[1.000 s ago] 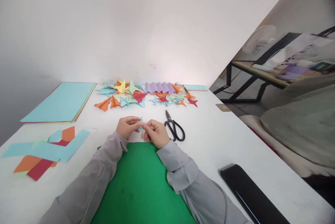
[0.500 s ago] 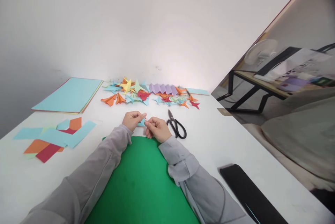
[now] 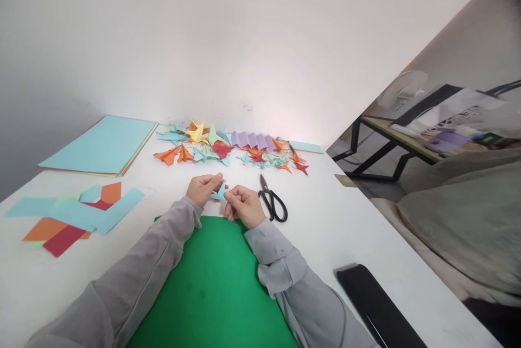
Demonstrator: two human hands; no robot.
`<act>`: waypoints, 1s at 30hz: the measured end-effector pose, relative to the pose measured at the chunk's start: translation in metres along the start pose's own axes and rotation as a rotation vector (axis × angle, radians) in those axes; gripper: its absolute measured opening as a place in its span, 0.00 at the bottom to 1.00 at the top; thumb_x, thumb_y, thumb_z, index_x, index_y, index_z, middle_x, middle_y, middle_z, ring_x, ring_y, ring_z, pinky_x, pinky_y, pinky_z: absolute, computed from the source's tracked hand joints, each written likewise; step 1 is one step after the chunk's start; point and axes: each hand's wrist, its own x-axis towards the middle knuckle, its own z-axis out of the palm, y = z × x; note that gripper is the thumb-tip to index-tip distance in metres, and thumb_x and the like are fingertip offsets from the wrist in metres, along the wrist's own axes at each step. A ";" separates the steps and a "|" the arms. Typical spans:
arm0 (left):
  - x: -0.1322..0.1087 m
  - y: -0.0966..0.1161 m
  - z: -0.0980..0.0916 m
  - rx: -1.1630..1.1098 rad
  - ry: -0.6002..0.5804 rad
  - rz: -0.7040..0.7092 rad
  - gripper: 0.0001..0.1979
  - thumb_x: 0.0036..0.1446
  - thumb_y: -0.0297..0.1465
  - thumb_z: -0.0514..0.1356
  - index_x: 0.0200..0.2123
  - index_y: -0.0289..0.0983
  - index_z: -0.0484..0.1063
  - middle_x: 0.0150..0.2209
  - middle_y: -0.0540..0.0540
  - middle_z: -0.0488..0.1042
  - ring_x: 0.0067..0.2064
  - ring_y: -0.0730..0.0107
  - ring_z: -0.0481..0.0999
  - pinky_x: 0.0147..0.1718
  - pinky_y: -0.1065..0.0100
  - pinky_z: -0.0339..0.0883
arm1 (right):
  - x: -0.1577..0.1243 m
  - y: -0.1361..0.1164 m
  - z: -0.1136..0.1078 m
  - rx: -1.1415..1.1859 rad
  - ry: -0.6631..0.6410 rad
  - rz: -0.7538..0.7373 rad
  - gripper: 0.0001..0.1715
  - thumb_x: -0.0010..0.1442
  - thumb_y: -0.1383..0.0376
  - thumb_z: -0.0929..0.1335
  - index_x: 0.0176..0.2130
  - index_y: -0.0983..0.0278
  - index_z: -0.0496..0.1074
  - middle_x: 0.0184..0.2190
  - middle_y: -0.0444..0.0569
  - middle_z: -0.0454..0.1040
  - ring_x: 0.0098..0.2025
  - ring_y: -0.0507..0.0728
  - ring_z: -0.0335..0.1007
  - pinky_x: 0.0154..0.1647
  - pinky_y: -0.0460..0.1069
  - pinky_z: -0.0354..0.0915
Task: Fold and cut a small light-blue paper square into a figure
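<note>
Between my hands is a small light-blue folded paper piece (image 3: 220, 193) with a pointed tip sticking up. My left hand (image 3: 202, 189) pinches its left part between thumb and fingers. From the other side, my right hand (image 3: 246, 206) grips its right end, thumb and index finger together. Both hands are just above the far edge of a green mat (image 3: 215, 277). A pair of scissors with black handles (image 3: 273, 200) lies on the white table right beside my right hand.
Several folded paper shapes (image 3: 196, 133) and a purple pleated strip (image 3: 253, 141) lie along the wall. At left are a stack of coloured sheets (image 3: 101, 144) and loose paper strips (image 3: 77, 215). A long black object (image 3: 376, 304) lies at right.
The blue paper shows more of itself now, with its tip raised between the fingers. Both hands keep hold of it. The view has shifted slightly.
</note>
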 end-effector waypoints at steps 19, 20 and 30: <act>-0.038 0.007 -0.011 -0.103 -0.161 -0.087 0.16 0.35 0.38 0.67 0.16 0.32 0.69 0.14 0.50 0.69 0.15 0.76 0.67 0.15 0.71 0.65 | -0.025 -0.003 0.009 0.113 -0.099 -0.029 0.14 0.50 0.57 0.70 0.29 0.64 0.64 0.16 0.42 0.73 0.15 0.49 0.67 0.15 0.44 0.63; -0.039 0.007 -0.010 -0.102 -0.162 -0.090 0.15 0.36 0.38 0.67 0.16 0.32 0.69 0.14 0.50 0.70 0.16 0.75 0.68 0.15 0.71 0.65 | -0.026 -0.003 0.009 0.122 -0.093 -0.014 0.14 0.51 0.57 0.70 0.28 0.64 0.64 0.16 0.42 0.73 0.15 0.49 0.67 0.16 0.44 0.63; -0.046 0.012 -0.015 -0.127 -0.080 -0.117 0.19 0.43 0.40 0.63 0.36 0.34 0.69 0.25 0.49 0.72 0.23 0.70 0.73 0.18 0.69 0.68 | -0.028 -0.004 0.010 0.147 -0.024 -0.013 0.15 0.50 0.56 0.69 0.31 0.64 0.63 0.16 0.41 0.73 0.14 0.49 0.65 0.15 0.44 0.62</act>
